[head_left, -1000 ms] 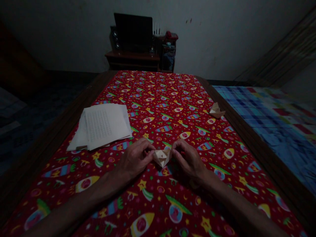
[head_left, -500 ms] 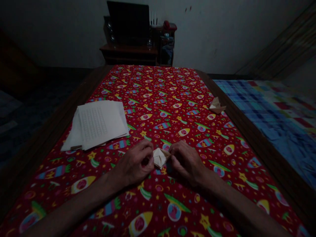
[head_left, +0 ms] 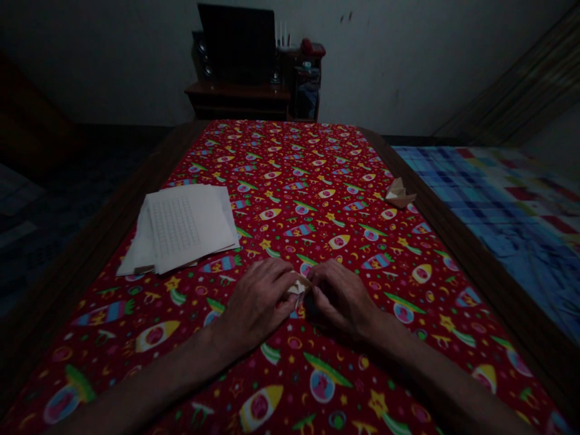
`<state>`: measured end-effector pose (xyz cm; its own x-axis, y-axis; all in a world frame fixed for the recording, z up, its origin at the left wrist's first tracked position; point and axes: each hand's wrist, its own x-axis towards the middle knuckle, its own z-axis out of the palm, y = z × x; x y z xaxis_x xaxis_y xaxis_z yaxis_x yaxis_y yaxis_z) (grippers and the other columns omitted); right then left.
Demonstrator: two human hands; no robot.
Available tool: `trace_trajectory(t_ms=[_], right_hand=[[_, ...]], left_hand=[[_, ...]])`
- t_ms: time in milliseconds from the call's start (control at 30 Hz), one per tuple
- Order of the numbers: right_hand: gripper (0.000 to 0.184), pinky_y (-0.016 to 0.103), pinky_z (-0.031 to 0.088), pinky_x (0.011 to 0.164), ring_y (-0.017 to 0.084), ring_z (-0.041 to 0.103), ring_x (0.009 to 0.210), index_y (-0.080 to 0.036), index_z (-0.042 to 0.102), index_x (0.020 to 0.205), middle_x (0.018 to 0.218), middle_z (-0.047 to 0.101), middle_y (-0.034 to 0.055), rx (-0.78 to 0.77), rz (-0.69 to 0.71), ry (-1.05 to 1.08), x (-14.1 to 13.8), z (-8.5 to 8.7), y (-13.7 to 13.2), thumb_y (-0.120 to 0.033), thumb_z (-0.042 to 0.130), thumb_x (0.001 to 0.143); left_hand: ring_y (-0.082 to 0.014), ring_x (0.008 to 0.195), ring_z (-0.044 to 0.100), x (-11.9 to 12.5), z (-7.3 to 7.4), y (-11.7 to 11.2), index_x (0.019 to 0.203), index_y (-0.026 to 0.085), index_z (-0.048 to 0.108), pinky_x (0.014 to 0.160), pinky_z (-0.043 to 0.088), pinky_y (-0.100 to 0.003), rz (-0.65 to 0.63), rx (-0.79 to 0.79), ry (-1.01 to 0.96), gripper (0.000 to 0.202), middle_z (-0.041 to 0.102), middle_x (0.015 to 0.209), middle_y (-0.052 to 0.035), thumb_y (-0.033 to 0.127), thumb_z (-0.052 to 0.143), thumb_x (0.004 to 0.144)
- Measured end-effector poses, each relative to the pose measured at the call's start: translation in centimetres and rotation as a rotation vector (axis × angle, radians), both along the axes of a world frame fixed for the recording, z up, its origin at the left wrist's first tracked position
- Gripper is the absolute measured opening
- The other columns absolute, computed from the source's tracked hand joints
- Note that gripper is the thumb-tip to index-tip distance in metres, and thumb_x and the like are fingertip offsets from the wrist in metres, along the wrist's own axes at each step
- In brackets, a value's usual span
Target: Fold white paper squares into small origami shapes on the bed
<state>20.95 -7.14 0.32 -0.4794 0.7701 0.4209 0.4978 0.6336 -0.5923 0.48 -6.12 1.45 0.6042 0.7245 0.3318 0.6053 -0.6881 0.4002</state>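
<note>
A small piece of folded paper (head_left: 298, 286), pale and creased, is held low over the red patterned cloth (head_left: 317, 211). My left hand (head_left: 260, 296) covers its left part, fingers and thumb closed on it. On the other side, my right hand (head_left: 342, 296) pinches the paper's right corner between thumb and fingertips. Much of the paper is hidden behind my left fingers. Another folded paper shape (head_left: 399, 193), brown and white with pointed corners, sits near the right edge of the table.
A stack of paper sheets (head_left: 193, 223), the top one printed with a grid, lies at the left. Beyond the table's far end stand a dark monitor (head_left: 236, 42) with speakers and a red telephone (head_left: 312, 47). A blue checked cloth (head_left: 453, 193) spreads at the right.
My left hand has moved right and over the folded paper, so less of it shows. My right hand keeps its pinch in nearly the same place.
</note>
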Motion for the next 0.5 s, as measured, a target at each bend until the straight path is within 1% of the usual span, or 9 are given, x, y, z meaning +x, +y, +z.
trace_trajectory(t_ms=[33,100,133,167,233,267,367,500], right_hand=[[0.006,0.030,0.043,0.068,0.017,0.050,0.076,-0.018,0.049,0.089,0.084,0.057,0.0068,0.004,-0.001,0.002,-0.04,0.04,0.00,-0.017,0.044,0.086],[0.006,0.029,0.043,0.068,0.017,0.050,0.076,-0.018,0.049,0.088,0.083,0.057,0.0067,0.010,-0.002,0.000,-0.15,0.09,0.00,-0.017,0.044,0.086],[0.006,0.029,0.042,0.067,0.016,0.050,0.075,-0.018,0.049,0.088,0.082,0.057,0.0066,0.018,-0.003,-0.002,-0.22,0.10,0.00,-0.017,0.044,0.086],[0.006,0.029,0.042,0.066,0.016,0.050,0.074,-0.018,0.049,0.088,0.082,0.057,0.0064,0.027,-0.007,-0.003,-0.30,0.09,-0.01,-0.016,0.044,0.086],[0.007,0.028,0.042,0.066,0.016,0.050,0.073,-0.018,0.050,0.089,0.081,0.058,0.0062,0.042,-0.012,-0.005,-0.46,0.04,-0.06,-0.015,0.044,0.085],[0.007,0.028,0.042,0.066,0.016,0.050,0.073,-0.018,0.050,0.089,0.081,0.057,0.0060,0.046,-0.014,-0.004,-0.53,0.01,-0.09,-0.015,0.044,0.085],[0.007,0.027,0.041,0.064,0.015,0.050,0.071,-0.018,0.050,0.087,0.079,0.057,0.0052,0.036,-0.009,-0.001,-0.68,-0.04,-0.19,-0.015,0.044,0.085],[0.007,0.027,0.042,0.064,0.015,0.050,0.072,-0.018,0.049,0.088,0.080,0.057,0.0050,0.047,-0.001,0.015,-0.79,0.01,-0.26,-0.014,0.044,0.085]], left_hand=[[-0.0208,0.097,0.052,0.05,-0.09,-0.01,0.090,0.017,0.058,0.086,0.041,-0.036,0.003,-0.024,-0.015,0.007,0.059,0.100,-0.0054,0.017,0.053,0.085],[-0.0186,0.092,0.053,0.10,-0.28,0.06,0.083,0.016,0.060,0.082,0.044,-0.032,0.029,-0.085,-0.050,0.010,0.060,0.096,-0.0048,0.016,0.050,0.087],[-0.0178,0.090,0.054,0.11,-0.36,0.10,0.085,0.016,0.061,0.081,0.044,-0.031,0.053,-0.108,-0.071,0.011,0.060,0.094,-0.0046,0.015,0.050,0.086],[-0.0175,0.090,0.054,0.12,-0.41,0.14,0.090,0.016,0.061,0.081,0.045,-0.031,0.075,-0.122,-0.090,0.012,0.060,0.094,-0.0045,0.014,0.050,0.086],[-0.0171,0.091,0.054,0.16,-0.40,0.20,0.102,0.018,0.061,0.082,0.045,-0.030,0.081,-0.125,-0.104,0.020,0.060,0.096,-0.0039,0.013,0.052,0.085],[-0.0169,0.090,0.055,0.19,-0.34,0.22,0.103,0.019,0.061,0.082,0.044,-0.030,0.072,-0.124,-0.101,0.021,0.061,0.096,-0.0034,0.013,0.052,0.085],[-0.0155,0.086,0.056,0.34,-0.08,0.35,0.090,0.019,0.065,0.078,0.044,-0.028,0.051,-0.150,-0.077,0.014,0.062,0.091,-0.0018,0.015,0.052,0.086],[-0.0152,0.084,0.057,0.45,0.06,0.66,0.083,0.018,0.065,0.077,0.045,-0.027,0.113,-0.205,-0.090,0.012,0.062,0.087,-0.0017,0.015,0.054,0.085]])
